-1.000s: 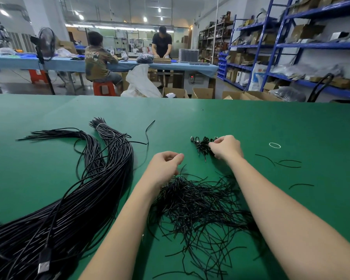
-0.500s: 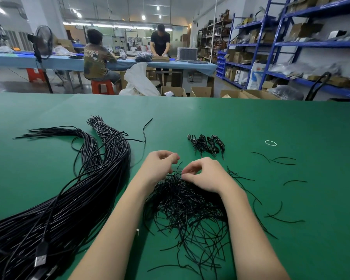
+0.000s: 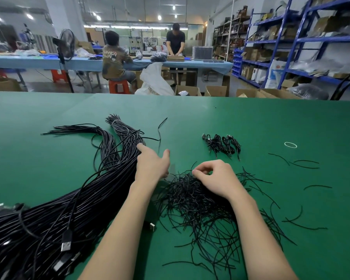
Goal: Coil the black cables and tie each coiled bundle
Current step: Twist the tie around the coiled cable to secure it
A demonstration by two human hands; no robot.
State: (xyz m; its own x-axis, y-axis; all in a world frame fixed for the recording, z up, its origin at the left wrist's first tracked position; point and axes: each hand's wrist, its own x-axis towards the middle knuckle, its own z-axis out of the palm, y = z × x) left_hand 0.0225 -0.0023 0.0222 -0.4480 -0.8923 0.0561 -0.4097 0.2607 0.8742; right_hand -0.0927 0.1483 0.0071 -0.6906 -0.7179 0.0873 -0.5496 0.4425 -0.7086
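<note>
- Left hand (image 3: 152, 166), centre of the frame, reaches up-left with fingers spread; its forefinger touches the cables (image 3: 73, 201).
- The cables lie as a long loose bundle across the left half of the green table (image 3: 251, 122), plugs at lower left.
- Right hand (image 3: 216, 178), centre-right, has curled fingers pinching a strand atop the ties (image 3: 206, 211).
- Coiled bundles (image 3: 222, 145) lie above the right hand.
- A rubber band (image 3: 290, 144) sits at right.
</note>
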